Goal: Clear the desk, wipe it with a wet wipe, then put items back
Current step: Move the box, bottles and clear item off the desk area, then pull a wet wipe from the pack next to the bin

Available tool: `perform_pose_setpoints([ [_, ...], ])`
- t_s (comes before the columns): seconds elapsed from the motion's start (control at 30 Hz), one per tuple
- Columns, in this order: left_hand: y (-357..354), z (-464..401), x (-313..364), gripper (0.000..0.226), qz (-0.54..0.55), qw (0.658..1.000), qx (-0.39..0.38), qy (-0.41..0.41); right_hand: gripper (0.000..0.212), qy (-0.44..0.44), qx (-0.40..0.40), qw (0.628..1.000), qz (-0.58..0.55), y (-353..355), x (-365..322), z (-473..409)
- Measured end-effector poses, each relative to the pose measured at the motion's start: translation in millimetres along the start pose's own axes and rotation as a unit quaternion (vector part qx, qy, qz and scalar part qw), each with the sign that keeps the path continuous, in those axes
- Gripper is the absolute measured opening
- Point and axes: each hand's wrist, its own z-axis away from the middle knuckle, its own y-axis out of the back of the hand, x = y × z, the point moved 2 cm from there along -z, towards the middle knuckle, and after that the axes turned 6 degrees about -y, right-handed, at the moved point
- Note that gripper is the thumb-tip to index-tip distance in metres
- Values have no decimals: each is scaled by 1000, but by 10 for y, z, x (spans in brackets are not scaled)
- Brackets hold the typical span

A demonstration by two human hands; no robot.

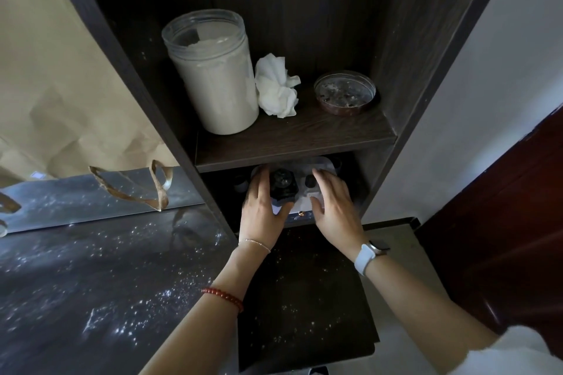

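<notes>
Head view. Both hands reached into the lower compartment of a dark wooden shelf unit (pixel 426 70), under its shelf board (pixel 292 143). The left hand (pixel 262 207) lay against the left side of a pale tray (pixel 323 163), fingers spread and thumb hooked under the tray's front edge; its grip was half closed on the tray. The right hand (pixel 332 207) met the tray's right side, fingers extended over the top and thumb at the front; whether that grip had fully clenched could not be told. A black jar (pixel 283 184) stood on the tray between the two hands, touching the left fingers. A smaller dark-capped item (pixel 310 181) sat just beside the right fingertips; what it was could not be made out.

On the shelf board above stood an open clear canister (pixel 213 70) filled with white material. A crumpled white tissue (pixel 275 88) touched its right side. A shallow round dish (pixel 344 93) rested near the right wall, apart from the tissue.

The glossy dark counter (pixel 91 283) filled the lower left. A brown paper bag (pixel 61 70) with ribbon handles lay at its far side. A white watch (pixel 368 256) circled the right wrist; a thin chain (pixel 254 243) and a red bead bracelet (pixel 224 298) circled the left arm.
</notes>
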Motion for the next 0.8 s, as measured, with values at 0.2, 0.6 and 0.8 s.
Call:
perform_pose_setpoints([
  [0.2,-52,682,-128,54,-77,996,13,-30,41,-38,35,999,13,-84,119,741],
  [0.6,-371,1747,-483,48,-134,937,-304,-108,45,-434,12,894,108,-200,278,3058],
  [0.8,-875,2452,107,52,-112,835,-459,-282,32,-638,141,753,77,57,-242,4540],
])
